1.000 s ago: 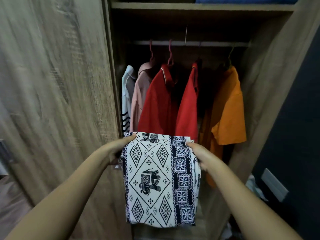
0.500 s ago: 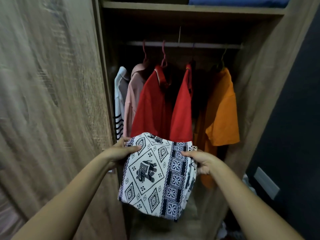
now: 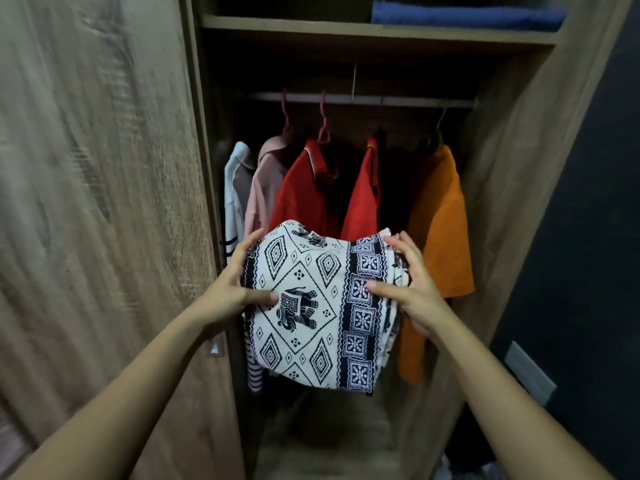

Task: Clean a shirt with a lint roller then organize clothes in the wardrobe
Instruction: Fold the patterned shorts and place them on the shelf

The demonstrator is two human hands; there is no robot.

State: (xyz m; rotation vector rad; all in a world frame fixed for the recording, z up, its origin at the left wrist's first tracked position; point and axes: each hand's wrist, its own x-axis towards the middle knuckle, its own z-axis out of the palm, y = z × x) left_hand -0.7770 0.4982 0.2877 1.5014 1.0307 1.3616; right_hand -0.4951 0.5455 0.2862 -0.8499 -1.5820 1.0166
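Open wardrobe [image 3: 512, 188] seen from the front, door [image 3: 104, 202] swung out at the left. A shelf [image 3: 346, 29] across the top carries a folded blue fabric [image 3: 467, 15]. Beneath it a rail [image 3: 398, 100] holds five hanging garments, left to right: a white striped top [image 3: 233, 202], a pink shirt [image 3: 263, 192], a red shirt [image 3: 301, 199], a second red shirt [image 3: 363, 202] and an orange shirt [image 3: 440, 220]. These fill the hanging space directly behind the hands. A dark wall [image 3: 588, 237] with a grey plate [image 3: 530, 372] stands at the right.

The folded elephant-print cloth [image 3: 311, 323] is held in the air in front of the shirts, hiding the lower parts of both red ones and part of the striped top. It is well above the wardrobe floor [image 3: 329, 445].

Both arms reach forward, one to each side of the cloth. The left hand [image 3: 228, 292] grasps its left edge, thumb laid on the printed face beside the elephant, fingers running up along the edge. The right hand [image 3: 419, 296] grasps the right edge, thumb on the dark patterned band, fingers curled round the stacked folds.

The printed face is turned toward the person, the top edge leaning away toward the shirts. The long axis runs from top edge to bottom edge, parallel to the dark band on the right side. The elephant stands upright, and the lower edge hangs free below the hands
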